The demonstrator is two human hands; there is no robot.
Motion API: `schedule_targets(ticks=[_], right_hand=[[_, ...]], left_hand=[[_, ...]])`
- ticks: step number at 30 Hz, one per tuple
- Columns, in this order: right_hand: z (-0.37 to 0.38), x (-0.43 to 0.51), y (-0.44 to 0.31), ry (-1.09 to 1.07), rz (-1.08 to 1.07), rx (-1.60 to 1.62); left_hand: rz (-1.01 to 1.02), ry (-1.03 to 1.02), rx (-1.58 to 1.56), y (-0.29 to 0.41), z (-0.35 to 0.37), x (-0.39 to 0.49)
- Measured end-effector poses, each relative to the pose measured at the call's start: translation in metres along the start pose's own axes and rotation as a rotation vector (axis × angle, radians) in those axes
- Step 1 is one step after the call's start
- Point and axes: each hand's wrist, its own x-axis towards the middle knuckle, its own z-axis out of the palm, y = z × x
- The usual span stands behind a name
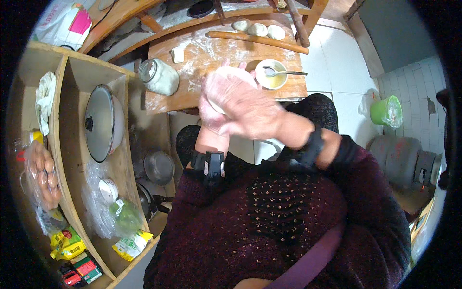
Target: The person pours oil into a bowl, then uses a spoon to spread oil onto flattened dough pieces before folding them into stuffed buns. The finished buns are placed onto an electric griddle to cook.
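Note:
A round, flat piece of dough [236, 74] lies on my left hand [212, 108], which is palm up above the near edge of a floured wooden board [202, 47]. Across the dough lies my right hand [249, 106], slightly blurred, its palm down and its fingers over the disc. The dough is pressed between the two palms and partly hidden. A white bowl [271, 85] of yellowish liquid with a metal spoon [288, 73] stands just right of the hands. To their left is a glass jar [158, 77] of white powder. A wooden rolling pin [256, 39] lies behind.
Several dough balls [257, 29] and a small dough piece [177, 55] rest on the board. Wooden shelving [62, 108] at left holds a lidded pan [103, 123], a bag of eggs [44, 173] and packets. A green bin [386, 110] stands on the right.

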Motion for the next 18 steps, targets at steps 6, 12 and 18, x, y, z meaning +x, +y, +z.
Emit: schedule_targets(ticks=[6,12,18], right_hand=[[0.027,-0.026,0.004,0.238,-0.197,0.314],[0.009,-0.048,0.042,0.523,0.66,0.983],[0.011,-0.017,0.007,0.454,0.534,1.332]], left_hand=[[0.095,0.066,0.257,0.002,0.008,-0.003],[0.154,0.067,0.238,0.023,0.027,0.0],[0.223,0.134,0.643,0.008,0.036,0.011]])
